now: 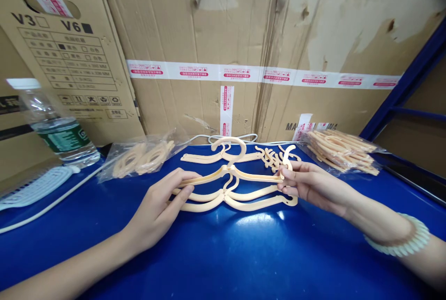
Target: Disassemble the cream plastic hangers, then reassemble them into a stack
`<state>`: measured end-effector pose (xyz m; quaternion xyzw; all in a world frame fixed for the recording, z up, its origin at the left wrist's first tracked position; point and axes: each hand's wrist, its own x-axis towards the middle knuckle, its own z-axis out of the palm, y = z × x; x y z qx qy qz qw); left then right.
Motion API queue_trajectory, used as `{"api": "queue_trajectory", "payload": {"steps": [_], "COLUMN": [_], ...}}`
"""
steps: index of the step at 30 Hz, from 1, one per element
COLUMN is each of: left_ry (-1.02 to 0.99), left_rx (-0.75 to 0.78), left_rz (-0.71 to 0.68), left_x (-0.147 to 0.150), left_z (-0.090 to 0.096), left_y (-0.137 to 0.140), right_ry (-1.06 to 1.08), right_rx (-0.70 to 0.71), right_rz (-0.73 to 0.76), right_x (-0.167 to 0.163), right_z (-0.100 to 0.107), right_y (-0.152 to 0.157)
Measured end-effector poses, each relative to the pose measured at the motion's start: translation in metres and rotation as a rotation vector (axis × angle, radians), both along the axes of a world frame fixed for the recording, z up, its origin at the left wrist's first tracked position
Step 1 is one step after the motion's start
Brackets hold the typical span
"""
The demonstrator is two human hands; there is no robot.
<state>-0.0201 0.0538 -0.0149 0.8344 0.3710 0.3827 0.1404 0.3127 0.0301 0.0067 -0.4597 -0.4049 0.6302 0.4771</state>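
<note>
A cream plastic clothes hanger (256, 178) is held up over the blue table, its curved hook at the top. My left hand (162, 205) is closed on the hanger's left end, fingers behind and thumb in front. With thumb and fingers, my right hand (306, 184) pinches a small cream hook piece (287, 155) against the hanger's right end; whether the two are joined I cannot tell. Below and partly behind lie more hangers (251, 206), their left ends covered by my left hand. Another hanger (202, 157) rests farther back.
A pile of loose hook pieces (270, 158) lies behind the held hanger. Clear bags of cream parts sit at left (142, 158) and right (343, 149). A water bottle (61, 128), a light-blue hairbrush (38, 188) and a white cable (55, 207) are at left. Cardboard (195, 105) stands behind.
</note>
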Motion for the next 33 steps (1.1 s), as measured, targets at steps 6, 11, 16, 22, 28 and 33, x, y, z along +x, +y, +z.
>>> {"api": "queue_trajectory", "payload": {"steps": [6, 11, 16, 22, 28, 33], "left_ry": [0.009, 0.020, 0.003, 0.030, 0.000, 0.144], "left_rx": [0.017, 0.018, 0.006, 0.009, -0.035, 0.083], "left_rz": [-0.012, -0.017, 0.004, -0.004, 0.052, 0.075], "left_x": [-0.001, -0.002, 0.001, 0.002, 0.002, -0.005], "left_z": [-0.002, -0.003, -0.002, 0.000, -0.008, -0.004], "left_y": [0.000, 0.001, 0.000, -0.001, -0.001, 0.007], "right_ry": [-0.057, -0.090, -0.147, -0.140, -0.081, -0.050], "right_rx": [0.047, 0.121, 0.199, 0.230, 0.228, 0.262], "right_rz": [-0.011, -0.048, -0.082, -0.134, -0.113, -0.181], "right_x": [-0.005, -0.010, -0.012, -0.013, -0.013, -0.005], "right_z": [-0.004, -0.003, -0.002, -0.003, -0.005, 0.006], "right_y": [-0.003, -0.007, -0.008, -0.006, -0.007, -0.004]}}
